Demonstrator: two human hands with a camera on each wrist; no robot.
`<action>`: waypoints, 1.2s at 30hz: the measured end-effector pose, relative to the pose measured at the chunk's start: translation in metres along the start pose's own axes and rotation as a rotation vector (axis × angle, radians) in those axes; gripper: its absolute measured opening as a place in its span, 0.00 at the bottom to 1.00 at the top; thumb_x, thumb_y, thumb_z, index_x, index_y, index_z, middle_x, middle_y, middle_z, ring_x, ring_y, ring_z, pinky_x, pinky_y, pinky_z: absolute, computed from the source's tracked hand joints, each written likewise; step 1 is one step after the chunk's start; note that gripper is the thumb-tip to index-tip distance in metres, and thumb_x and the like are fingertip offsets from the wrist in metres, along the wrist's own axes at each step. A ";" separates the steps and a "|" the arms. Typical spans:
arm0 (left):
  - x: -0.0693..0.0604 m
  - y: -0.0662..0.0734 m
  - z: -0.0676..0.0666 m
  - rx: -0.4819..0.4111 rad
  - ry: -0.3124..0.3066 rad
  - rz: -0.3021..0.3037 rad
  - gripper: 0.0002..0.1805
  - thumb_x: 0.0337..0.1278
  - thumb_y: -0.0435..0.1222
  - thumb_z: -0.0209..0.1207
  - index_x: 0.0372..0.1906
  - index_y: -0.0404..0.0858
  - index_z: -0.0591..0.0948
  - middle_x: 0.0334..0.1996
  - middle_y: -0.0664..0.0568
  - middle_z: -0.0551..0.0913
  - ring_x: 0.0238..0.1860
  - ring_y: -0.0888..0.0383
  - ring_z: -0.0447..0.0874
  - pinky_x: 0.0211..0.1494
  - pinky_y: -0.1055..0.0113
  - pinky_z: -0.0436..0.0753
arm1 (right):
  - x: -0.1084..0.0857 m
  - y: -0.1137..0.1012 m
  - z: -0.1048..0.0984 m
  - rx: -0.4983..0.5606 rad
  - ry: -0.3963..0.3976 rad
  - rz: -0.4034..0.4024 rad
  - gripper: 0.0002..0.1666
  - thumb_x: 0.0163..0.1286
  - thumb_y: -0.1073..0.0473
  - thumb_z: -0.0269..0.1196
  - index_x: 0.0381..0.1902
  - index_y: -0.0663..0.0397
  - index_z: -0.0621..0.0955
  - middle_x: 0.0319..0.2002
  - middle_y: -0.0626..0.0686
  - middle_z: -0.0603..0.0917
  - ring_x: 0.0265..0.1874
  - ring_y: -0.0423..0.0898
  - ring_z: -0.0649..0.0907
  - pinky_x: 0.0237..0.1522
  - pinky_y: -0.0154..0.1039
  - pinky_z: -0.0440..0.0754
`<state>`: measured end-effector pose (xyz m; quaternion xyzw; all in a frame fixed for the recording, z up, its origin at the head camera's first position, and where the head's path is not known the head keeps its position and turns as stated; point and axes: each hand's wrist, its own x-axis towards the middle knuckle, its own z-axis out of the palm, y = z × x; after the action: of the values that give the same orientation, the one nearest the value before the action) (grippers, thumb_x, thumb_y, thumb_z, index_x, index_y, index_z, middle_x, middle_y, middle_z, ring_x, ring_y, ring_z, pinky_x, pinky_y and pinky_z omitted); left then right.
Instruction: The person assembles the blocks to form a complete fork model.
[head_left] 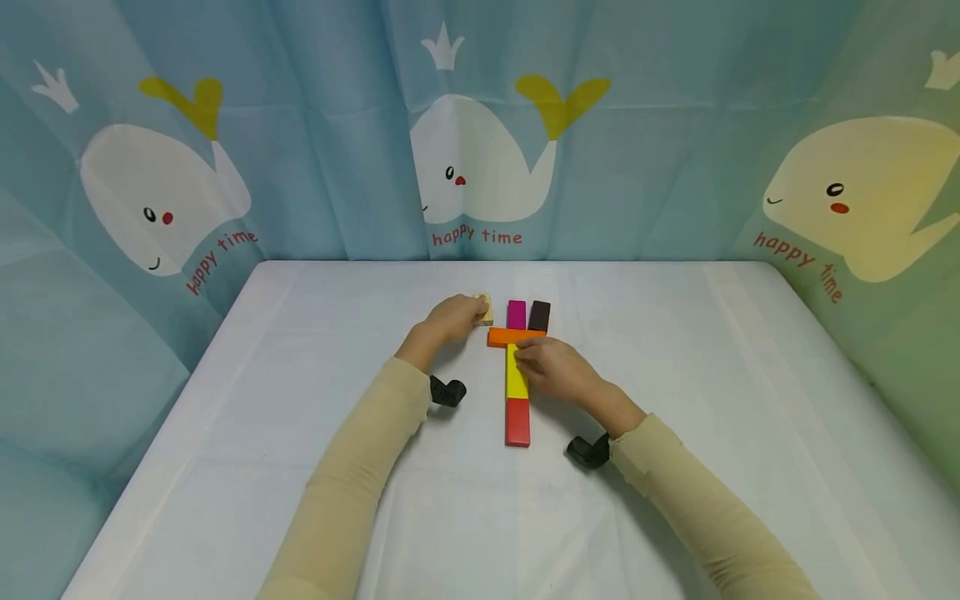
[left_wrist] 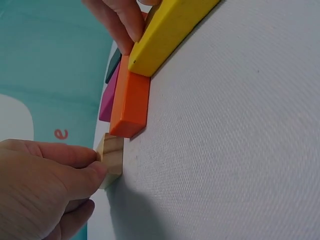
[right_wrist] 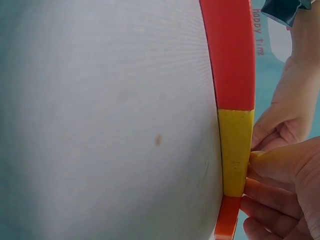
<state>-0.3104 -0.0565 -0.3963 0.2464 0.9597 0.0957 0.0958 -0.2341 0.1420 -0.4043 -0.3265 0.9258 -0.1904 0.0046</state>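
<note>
Between thumb and fingers, my left hand (head_left: 456, 319) pinches a small natural-wood block (left_wrist: 114, 156) at the left of the layout. An orange block (head_left: 497, 338) lies crosswise, its left end close to the wooden one. Below it runs a yellow block (head_left: 516, 383), then a red block (head_left: 517, 423), end to end in one line. My right hand (head_left: 558, 371) rests its fingertips on the yellow block near the orange one, and its fingers look fairly straight in the right wrist view. Beyond the orange block, a magenta block (head_left: 516, 314) and a dark brown block (head_left: 539, 316) lie side by side.
A white cloth (head_left: 300, 508) covers the table. Whale-print curtains (head_left: 315, 150) stand behind it and at both sides. Black wrist devices (head_left: 447, 392) show near both cuffs, close above the cloth.
</note>
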 end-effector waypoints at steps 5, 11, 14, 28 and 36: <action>-0.001 0.003 0.000 -0.022 0.014 0.008 0.13 0.69 0.35 0.45 0.49 0.38 0.78 0.38 0.47 0.78 0.39 0.52 0.73 0.48 0.62 0.72 | 0.000 0.001 0.000 -0.019 0.021 -0.033 0.14 0.61 0.65 0.62 0.44 0.67 0.82 0.45 0.61 0.81 0.47 0.55 0.80 0.50 0.47 0.75; 0.000 0.005 0.002 -0.010 0.014 0.022 0.10 0.68 0.35 0.46 0.40 0.38 0.78 0.28 0.50 0.72 0.34 0.53 0.70 0.45 0.64 0.72 | 0.000 0.001 0.000 -0.013 0.016 -0.031 0.14 0.61 0.65 0.62 0.44 0.67 0.82 0.45 0.61 0.81 0.47 0.55 0.80 0.50 0.47 0.75; 0.001 0.007 0.003 0.004 0.006 0.030 0.10 0.69 0.35 0.45 0.36 0.38 0.77 0.26 0.49 0.72 0.34 0.52 0.71 0.44 0.64 0.72 | 0.000 0.001 0.000 -0.010 0.016 -0.021 0.15 0.60 0.65 0.63 0.44 0.67 0.82 0.46 0.61 0.81 0.48 0.55 0.79 0.51 0.47 0.75; -0.002 0.014 0.001 0.024 -0.001 0.017 0.17 0.68 0.36 0.47 0.57 0.40 0.76 0.46 0.46 0.79 0.45 0.51 0.75 0.55 0.61 0.72 | 0.001 0.001 0.000 -0.021 0.016 -0.036 0.15 0.61 0.64 0.63 0.44 0.67 0.82 0.46 0.61 0.81 0.47 0.55 0.80 0.51 0.47 0.75; -0.002 0.015 0.002 0.028 0.001 0.015 0.18 0.68 0.36 0.47 0.60 0.41 0.74 0.49 0.47 0.79 0.47 0.52 0.75 0.57 0.62 0.71 | -0.002 0.003 -0.001 -0.009 0.029 -0.088 0.15 0.59 0.67 0.63 0.45 0.69 0.81 0.43 0.62 0.82 0.48 0.55 0.79 0.50 0.48 0.75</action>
<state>-0.3018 -0.0445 -0.3948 0.2547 0.9591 0.0832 0.0912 -0.2346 0.1451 -0.4048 -0.3641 0.9114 -0.1910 -0.0184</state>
